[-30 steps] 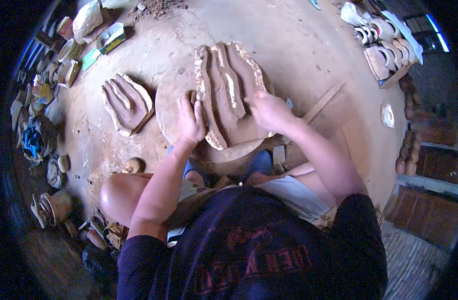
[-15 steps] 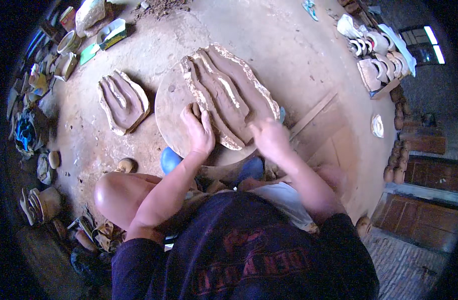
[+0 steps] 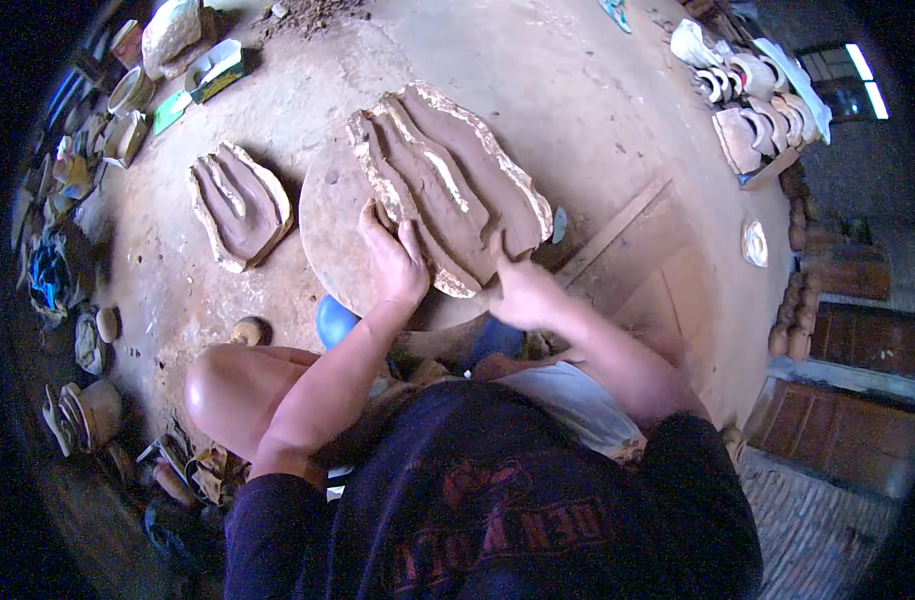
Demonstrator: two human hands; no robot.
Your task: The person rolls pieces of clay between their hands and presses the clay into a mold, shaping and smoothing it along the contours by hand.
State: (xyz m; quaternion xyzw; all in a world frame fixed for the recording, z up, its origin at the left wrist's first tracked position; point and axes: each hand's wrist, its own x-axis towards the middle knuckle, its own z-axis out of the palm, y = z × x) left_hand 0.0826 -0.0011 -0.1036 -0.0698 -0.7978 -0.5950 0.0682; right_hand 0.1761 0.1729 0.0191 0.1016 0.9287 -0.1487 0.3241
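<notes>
Grooved mould (image 3: 448,190) on round board (image 3: 328,235)

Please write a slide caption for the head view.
Left hand at the side of a large clay piece, right hand at its near end, a smaller piece to the left.

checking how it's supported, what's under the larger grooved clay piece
A round disc shows under the larger grooved clay piece, jutting out to its left and at its near end. Directly beneath, the disc is covered; anything between them can't be seen.
</notes>
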